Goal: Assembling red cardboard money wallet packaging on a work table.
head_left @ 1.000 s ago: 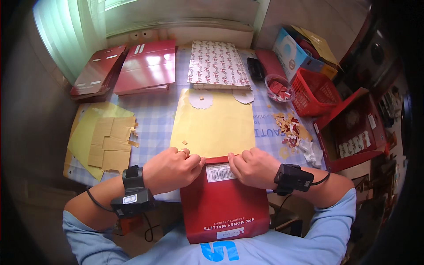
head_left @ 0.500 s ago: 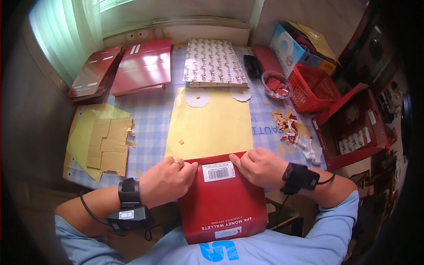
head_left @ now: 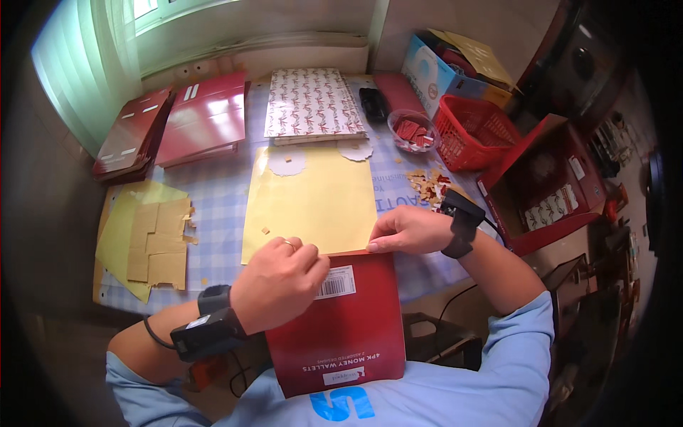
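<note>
A red printed cardboard sleeve [head_left: 334,327] with a white barcode label [head_left: 343,283] leans from the table's near edge toward my shirt. A narrow strip shows along its top edge. My right hand [head_left: 409,231] pinches the right end of that edge between thumb and fingers. My left hand [head_left: 281,281] is closed at the left part of the same edge, knuckles up, and partly covers the label; its fingertips are mostly hidden. Beyond the sleeve lies a yellow sheet [head_left: 313,199] with a small brown scrap [head_left: 266,230] on it.
Red folded cardboard stacks [head_left: 203,121] stand at the back left, a patterned stack [head_left: 313,103] at the back middle. Brown card pieces [head_left: 160,242] lie at left. To the right are a clear tub [head_left: 413,134], a red basket [head_left: 473,132], paper scraps [head_left: 430,186] and an open red box [head_left: 544,192].
Both hands pressed the sleeve's top edge beside the label before. My left hand has shifted over the label, and my right hand has straightened its fingers at the corner. The view has shifted.
</note>
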### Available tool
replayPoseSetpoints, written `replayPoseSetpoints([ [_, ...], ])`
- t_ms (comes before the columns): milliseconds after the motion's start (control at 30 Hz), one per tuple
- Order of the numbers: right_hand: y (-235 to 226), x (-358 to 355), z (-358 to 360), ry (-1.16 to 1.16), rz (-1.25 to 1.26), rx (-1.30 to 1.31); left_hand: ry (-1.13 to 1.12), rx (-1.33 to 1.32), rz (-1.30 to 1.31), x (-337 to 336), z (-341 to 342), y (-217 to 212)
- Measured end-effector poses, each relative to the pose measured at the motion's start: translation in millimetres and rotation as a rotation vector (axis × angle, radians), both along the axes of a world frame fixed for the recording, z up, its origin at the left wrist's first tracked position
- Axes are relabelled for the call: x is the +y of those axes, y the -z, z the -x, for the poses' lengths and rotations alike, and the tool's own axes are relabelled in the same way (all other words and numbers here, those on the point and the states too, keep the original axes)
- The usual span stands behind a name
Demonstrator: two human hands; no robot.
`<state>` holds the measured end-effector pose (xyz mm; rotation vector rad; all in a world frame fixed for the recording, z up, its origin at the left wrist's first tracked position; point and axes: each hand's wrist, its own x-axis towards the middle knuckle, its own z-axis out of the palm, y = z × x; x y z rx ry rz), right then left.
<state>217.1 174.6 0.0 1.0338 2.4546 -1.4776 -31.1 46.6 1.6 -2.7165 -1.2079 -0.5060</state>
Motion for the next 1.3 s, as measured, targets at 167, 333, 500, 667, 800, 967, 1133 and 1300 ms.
replayPoseSetpoints([
  [167,-11.6,-7.9,-7.1,0.093,0.251,-0.002,-0.044,-0.147,0.208,-6.5,-16.2,-6.5],
  [333,-10.6,-17.7,-13.9,0.187,0.358,0.091,-0.087,-0.290,0.341,-8.3,-18.1,-12.3],
  [500,-11.3,-24.3,-18.2,0.193,0.360,0.121,-0.136,-0.411,0.498,-10.8,-23.5,-17.5],
  [667,-8.8,-27.4,-21.1,0.204,0.386,0.181,-0.106,-0.501,0.447,-11.1,-25.2,-21.1],
  [800,-10.6,-26.6,-21.5,0.207,0.425,0.200,-0.123,-0.480,0.614,-10.0,-25.2,-37.6],
  [967,-10.0,-31.8,-19.5,0.212,0.339,0.218,-0.106,-0.496,0.605,-6.9,-24.7,-35.0],
  [1133,-20.1,-44.1,-14.9,0.178,0.154,0.302,-0.229,-0.505,0.768,2.4,-16.7,-31.7],
  [1300,-23.1,-56.0,-15.6,0.003,-0.195,0.420,-0.264,-0.444,0.998,21.6,-0.3,-29.5],
])
